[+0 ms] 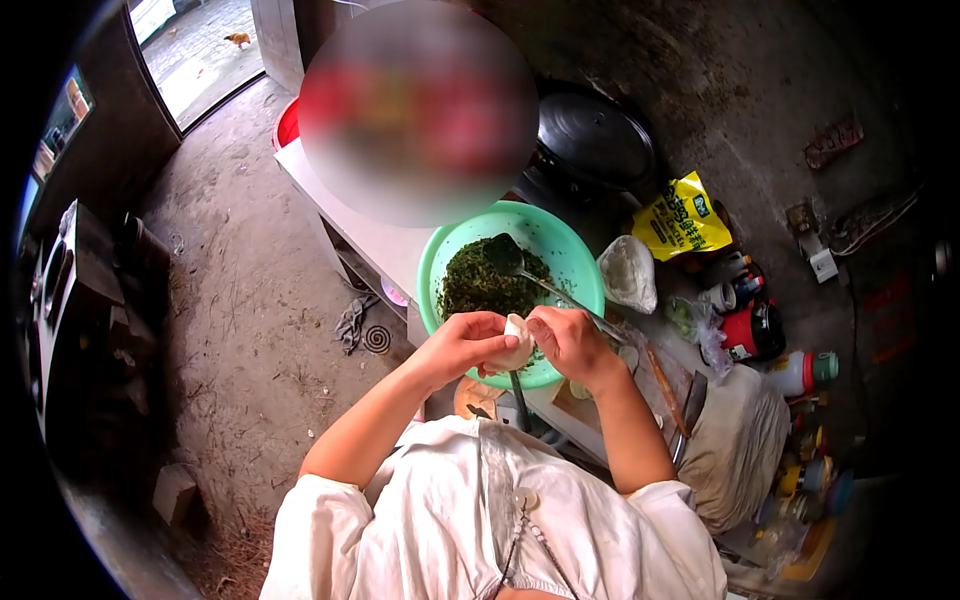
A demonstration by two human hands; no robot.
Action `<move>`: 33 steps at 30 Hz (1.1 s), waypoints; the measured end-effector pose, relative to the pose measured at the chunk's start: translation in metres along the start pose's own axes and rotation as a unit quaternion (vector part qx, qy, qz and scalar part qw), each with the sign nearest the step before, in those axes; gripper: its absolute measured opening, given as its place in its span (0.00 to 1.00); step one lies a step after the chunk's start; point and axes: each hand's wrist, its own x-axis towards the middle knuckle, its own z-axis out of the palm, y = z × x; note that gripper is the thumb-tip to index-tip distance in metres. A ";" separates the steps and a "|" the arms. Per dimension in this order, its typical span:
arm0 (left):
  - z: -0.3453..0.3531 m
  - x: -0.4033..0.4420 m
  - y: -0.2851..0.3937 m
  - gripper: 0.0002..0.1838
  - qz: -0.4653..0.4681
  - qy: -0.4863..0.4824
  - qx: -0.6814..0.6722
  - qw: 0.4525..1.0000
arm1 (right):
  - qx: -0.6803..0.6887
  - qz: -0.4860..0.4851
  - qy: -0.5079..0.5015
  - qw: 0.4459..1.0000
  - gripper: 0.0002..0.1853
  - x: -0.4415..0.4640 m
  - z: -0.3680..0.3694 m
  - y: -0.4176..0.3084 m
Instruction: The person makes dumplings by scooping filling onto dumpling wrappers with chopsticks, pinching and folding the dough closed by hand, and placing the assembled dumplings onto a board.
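Note:
Over the near rim of a light green basin (584, 258), my left hand (462, 347) cradles a pale dumpling (515, 345), its fingers curled beneath and its thumb on the side. My right hand (572, 342) pinches the dumpling's other edge, fingers closed. Whatever lies inside the dough is hidden from here. Chopped dark green filling (475, 283) fills much of the basin's left side. A metal spoon (504, 254) lies with its bowl on the filling, and its handle runs out over the basin's right rim behind my right hand.
A rolling pin (667, 388) lies right of the basin, near a cloth-covered bundle (735, 440). Beyond are a white bag (629, 273), a yellow packet (683, 217), several bottles and jars, and a black lidded pot (597, 140). A blurred patch hides the table's far end.

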 end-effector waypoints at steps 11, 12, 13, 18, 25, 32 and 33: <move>0.001 0.006 0.000 0.15 0.028 0.005 -0.022 0.999 | 0.045 0.012 0.028 0.999 0.10 -0.002 -0.002 0.000; 0.002 0.007 0.000 0.15 0.029 0.006 -0.023 0.999 | 0.044 0.022 0.038 0.998 0.10 -0.003 -0.002 0.001; 0.003 0.008 0.001 0.17 0.038 0.007 -0.031 0.999 | 0.044 0.032 0.049 0.997 0.10 -0.004 -0.002 0.002; 0.005 0.010 0.003 0.18 0.044 0.004 -0.043 0.998 | 0.026 0.028 0.052 0.998 0.12 -0.004 0.004 0.000; 0.007 0.010 0.005 0.16 0.061 0.022 -0.073 0.995 | 0.092 0.075 0.101 0.988 0.12 -0.007 0.005 -0.002; 0.012 0.010 0.008 0.18 0.072 0.046 -0.097 0.992 | 0.085 0.076 0.100 0.988 0.13 -0.006 0.009 -0.004; 0.013 0.009 0.009 0.18 0.072 0.046 -0.096 0.992 | 0.116 0.095 0.108 0.983 0.12 -0.007 0.009 -0.002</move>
